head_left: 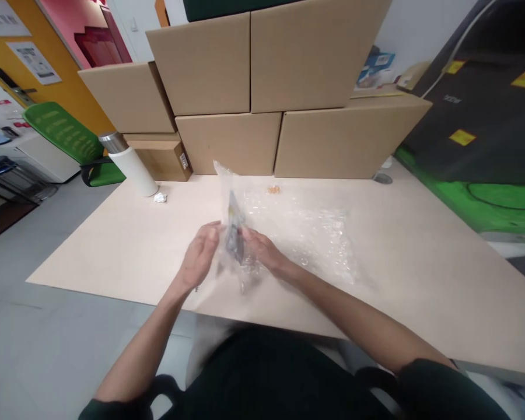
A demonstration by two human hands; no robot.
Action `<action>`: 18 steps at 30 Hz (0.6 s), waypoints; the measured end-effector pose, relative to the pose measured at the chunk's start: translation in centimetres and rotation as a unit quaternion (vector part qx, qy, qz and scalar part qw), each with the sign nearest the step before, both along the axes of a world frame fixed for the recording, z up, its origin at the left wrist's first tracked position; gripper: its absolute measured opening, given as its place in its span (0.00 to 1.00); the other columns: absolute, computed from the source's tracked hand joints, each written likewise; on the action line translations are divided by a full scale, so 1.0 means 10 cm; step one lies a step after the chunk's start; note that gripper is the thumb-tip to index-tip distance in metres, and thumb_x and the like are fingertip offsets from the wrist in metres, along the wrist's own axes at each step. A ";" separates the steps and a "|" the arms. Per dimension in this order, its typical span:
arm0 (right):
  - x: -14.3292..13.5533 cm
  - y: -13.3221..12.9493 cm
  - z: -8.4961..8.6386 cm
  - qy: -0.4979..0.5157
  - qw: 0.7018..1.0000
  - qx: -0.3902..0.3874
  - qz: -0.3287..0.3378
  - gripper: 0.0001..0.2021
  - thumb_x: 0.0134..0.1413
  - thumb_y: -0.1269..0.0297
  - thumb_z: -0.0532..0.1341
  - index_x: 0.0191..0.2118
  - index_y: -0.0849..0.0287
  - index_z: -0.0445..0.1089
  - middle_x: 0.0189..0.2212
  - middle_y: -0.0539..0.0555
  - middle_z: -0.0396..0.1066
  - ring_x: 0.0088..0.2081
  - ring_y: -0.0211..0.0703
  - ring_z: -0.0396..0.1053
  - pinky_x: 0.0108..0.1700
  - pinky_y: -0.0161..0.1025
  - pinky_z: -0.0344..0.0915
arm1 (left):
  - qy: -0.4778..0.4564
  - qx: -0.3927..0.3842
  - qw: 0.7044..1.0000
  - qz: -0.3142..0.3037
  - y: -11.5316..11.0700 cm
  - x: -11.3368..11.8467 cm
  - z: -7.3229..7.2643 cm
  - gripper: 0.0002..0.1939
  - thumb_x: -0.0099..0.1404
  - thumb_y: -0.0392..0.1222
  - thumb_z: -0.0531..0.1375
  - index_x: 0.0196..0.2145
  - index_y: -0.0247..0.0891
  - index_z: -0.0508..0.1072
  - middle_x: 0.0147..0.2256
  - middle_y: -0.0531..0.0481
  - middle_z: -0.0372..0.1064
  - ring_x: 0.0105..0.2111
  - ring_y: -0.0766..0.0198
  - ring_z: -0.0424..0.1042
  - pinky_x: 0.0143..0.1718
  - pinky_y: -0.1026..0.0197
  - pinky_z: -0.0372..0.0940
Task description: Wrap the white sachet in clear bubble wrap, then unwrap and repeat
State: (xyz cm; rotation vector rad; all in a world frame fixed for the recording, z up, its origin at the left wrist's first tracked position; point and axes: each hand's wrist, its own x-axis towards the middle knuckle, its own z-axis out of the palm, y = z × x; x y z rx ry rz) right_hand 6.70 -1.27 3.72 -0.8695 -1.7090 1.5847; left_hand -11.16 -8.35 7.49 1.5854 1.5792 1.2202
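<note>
A sheet of clear bubble wrap lies on the table, its left end folded up around a small dark grey item. The item is tilted upright and blurred behind the plastic, so its kind is unclear. My right hand closes its fingers on the wrapped item from the right. On the other side, my left hand has its fingers stretched out, with the tips against the raised wrap. The right fingertips are partly hidden by the plastic.
Cardboard boxes stand stacked along the table's back edge. A white bottle with a crumpled white scrap beside it is at the back left. Small orange pieces lie behind the wrap. A clear roll sits back right.
</note>
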 end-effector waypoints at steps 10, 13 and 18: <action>0.69 0.00 0.02 0.073 0.956 -0.271 -0.085 0.24 0.61 0.43 0.56 0.44 0.61 0.74 0.40 0.61 0.77 0.42 0.53 0.73 0.44 0.48 0.71 | 0.353 -0.074 0.922 -0.143 0.11 0.72 -0.20 0.31 0.73 0.64 0.43 0.63 0.50 0.66 0.65 0.40 0.57 0.64 0.40 0.54 0.58 0.32 0.53; 0.85 0.05 -0.05 -0.056 0.985 -0.055 -0.155 0.24 0.58 0.43 0.58 0.46 0.59 0.73 0.50 0.63 0.72 0.51 0.57 0.69 0.52 0.52 0.68 | 0.418 -0.055 0.897 -0.133 0.15 0.79 -0.28 0.30 0.72 0.64 0.44 0.62 0.50 0.67 0.64 0.39 0.57 0.62 0.36 0.54 0.55 0.31 0.54; 0.77 0.10 -0.19 -0.186 0.946 0.228 -0.136 0.24 0.65 0.45 0.48 0.48 0.60 0.68 0.53 0.66 0.67 0.58 0.56 0.62 0.60 0.54 0.59 | 0.410 -0.040 0.902 -0.127 0.16 0.78 -0.37 0.27 0.72 0.61 0.47 0.61 0.50 0.69 0.65 0.38 0.55 0.63 0.34 0.53 0.55 0.30 0.54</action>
